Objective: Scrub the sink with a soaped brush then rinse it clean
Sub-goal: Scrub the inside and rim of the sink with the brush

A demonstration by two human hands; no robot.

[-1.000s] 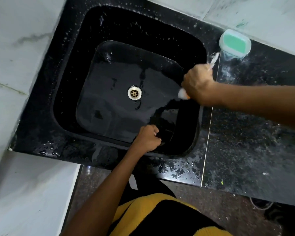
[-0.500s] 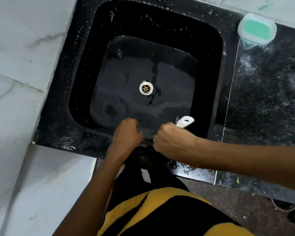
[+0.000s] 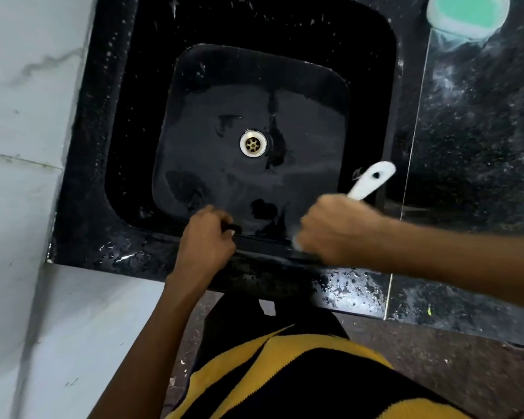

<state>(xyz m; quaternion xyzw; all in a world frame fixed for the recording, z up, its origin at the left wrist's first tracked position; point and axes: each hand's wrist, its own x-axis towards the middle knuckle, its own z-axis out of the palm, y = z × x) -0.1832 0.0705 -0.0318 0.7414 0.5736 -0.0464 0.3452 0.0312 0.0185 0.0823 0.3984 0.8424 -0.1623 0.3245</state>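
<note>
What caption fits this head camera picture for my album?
Right hand scrubs the near edge of the black sink with a white brush; left hand grips the rim.

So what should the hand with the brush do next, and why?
Probably slide the brush sideways along the sink's near rim. The right hand grips it there, its head low at that edge, while the left hand holds the rim beside it; that strip looks half scrubbed.

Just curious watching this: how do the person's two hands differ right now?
The right hand grips a white brush; the left hand holds no tool and curls over the sink's near rim. The right hand looks motion-blurred, the left sharp. Both are at the near edge.
</note>
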